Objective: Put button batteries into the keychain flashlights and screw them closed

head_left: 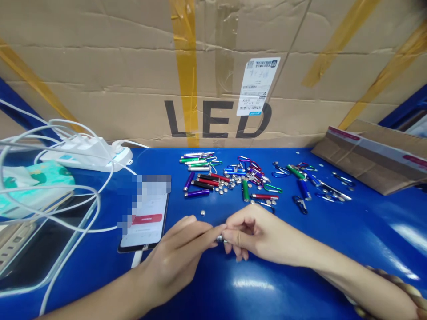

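Observation:
Fingertips of my left hand [180, 246] and my right hand [251, 233] meet low over the blue table. Both are closed in a pinch around a small silvery metal piece [219, 238]. Most of that piece is hidden by the fingers, so its exact kind does not show. A single button cell [203, 213] lies just beyond my left hand. Farther off are more loose button cells [223, 188], slim metal tubes like small pen torches in red, purple, green, blue and black, such as a red tube [264, 197], and coloured carabiner clips [273, 188].
Left of my hands lies a lit phone [147, 218] with a cable plugged in. White cables loop around a power strip [88, 153], a tissue pack [36, 182] and a dark tablet-like device [43, 249]. A large carton [126, 80] backs the table; a brown cardboard box [370, 164] stands right.

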`<state>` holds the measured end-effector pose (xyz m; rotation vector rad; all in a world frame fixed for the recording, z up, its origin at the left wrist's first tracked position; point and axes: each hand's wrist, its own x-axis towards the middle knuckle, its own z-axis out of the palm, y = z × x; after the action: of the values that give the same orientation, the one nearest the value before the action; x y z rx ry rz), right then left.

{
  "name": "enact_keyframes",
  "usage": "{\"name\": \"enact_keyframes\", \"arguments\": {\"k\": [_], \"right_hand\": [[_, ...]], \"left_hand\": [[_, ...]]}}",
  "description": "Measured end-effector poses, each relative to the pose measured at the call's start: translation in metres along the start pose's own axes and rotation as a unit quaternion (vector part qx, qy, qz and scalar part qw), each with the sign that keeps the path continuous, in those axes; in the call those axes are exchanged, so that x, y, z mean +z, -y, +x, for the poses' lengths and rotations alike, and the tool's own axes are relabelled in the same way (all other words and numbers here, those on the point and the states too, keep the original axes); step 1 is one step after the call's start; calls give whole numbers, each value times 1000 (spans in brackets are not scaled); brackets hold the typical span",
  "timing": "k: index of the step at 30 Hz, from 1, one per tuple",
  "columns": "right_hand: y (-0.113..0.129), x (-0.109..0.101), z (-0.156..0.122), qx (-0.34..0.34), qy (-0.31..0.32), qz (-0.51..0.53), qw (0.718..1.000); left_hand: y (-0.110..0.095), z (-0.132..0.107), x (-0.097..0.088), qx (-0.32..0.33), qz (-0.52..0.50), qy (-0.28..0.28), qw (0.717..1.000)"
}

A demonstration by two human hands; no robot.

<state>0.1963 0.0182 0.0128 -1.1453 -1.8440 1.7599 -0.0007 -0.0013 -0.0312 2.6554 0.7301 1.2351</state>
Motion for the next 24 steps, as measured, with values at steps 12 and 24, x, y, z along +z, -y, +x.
{"name": "enact_keyframes", "arguments": {"k": [12, 24], "right_hand": [[-8, 3, 9, 114, 126, 443, 880], [-9, 5, 5, 69, 84, 347, 931]], "left_hand": [[4, 5, -5, -17, -1, -13, 1000], [-7, 15, -6, -50, -35, -20, 998]]}}
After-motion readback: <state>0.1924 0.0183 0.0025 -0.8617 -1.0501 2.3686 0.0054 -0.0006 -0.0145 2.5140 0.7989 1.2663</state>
